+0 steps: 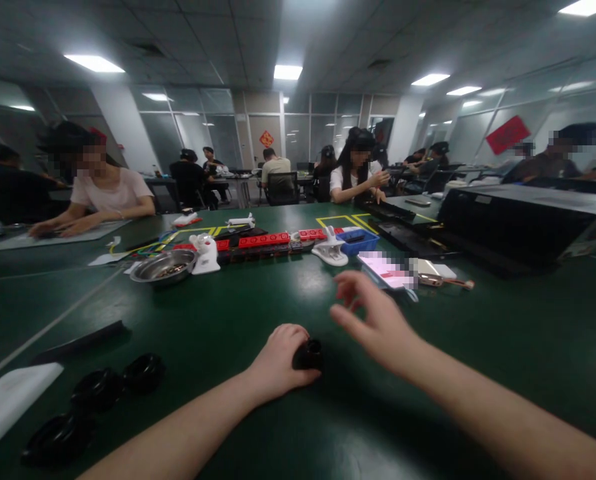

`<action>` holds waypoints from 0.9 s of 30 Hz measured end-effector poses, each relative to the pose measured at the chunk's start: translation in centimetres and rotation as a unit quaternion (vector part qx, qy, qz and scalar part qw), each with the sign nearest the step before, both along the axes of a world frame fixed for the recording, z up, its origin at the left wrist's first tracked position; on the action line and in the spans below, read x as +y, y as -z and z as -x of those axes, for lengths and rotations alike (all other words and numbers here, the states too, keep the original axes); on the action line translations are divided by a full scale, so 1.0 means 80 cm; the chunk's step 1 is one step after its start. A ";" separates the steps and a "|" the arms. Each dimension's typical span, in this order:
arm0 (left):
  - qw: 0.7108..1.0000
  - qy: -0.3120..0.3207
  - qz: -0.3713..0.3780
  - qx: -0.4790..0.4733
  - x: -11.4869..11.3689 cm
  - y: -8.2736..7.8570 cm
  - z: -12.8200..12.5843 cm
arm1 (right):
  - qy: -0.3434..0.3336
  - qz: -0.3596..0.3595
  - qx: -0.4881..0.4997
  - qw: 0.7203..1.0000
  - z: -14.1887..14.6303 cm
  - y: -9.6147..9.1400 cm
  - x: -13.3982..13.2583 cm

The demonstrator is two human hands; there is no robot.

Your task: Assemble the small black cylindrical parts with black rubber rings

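My left hand [278, 363] rests on the dark green table [228, 320], its fingers curled around a small black round part [308, 355]. My right hand [373, 320] hovers just above and to the right of it, palm down, with the fingers spread and slightly bent; nothing is in it. Several black ring-shaped parts [98, 400] lie at the near left, well apart from both hands.
A metal bowl [164, 267], white clamps [331, 250], red and black trays [263, 243] and a blue bin [361, 240] stand mid-table. A phone [388, 270] lies right of centre, a large black case [518, 227] at right. A white sheet [8, 400] lies near left. Other people sit around.
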State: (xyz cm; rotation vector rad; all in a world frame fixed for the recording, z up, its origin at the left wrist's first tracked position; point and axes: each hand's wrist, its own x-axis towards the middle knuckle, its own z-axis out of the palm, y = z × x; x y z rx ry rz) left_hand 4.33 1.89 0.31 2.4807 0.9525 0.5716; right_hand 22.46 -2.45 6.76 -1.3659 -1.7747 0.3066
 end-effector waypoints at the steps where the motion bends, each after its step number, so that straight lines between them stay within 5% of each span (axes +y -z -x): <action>1: 1.000 -0.001 0.002 -0.001 0.000 0.000 0.000 | -0.025 0.009 -0.039 0.999 0.006 0.004 0.002; 6: 0.999 -0.014 0.030 -0.007 -0.002 0.000 -0.003 | -0.106 0.056 -0.219 0.968 0.032 0.032 0.011; 13: 0.998 -0.033 0.051 -0.002 -0.005 -0.005 -0.008 | -0.258 0.064 -0.111 0.958 0.020 0.034 0.002; 18: 0.997 -0.021 0.069 0.013 -0.003 -0.007 -0.006 | -0.172 0.081 -0.128 0.973 0.020 0.043 0.003; 23: 0.998 -0.018 0.066 0.011 -0.002 -0.005 -0.005 | -0.206 0.093 -0.145 0.963 0.021 0.045 0.004; 27: 0.997 -0.012 0.069 0.022 -0.002 -0.009 -0.009 | -0.165 0.111 -0.154 0.968 0.022 0.038 -0.001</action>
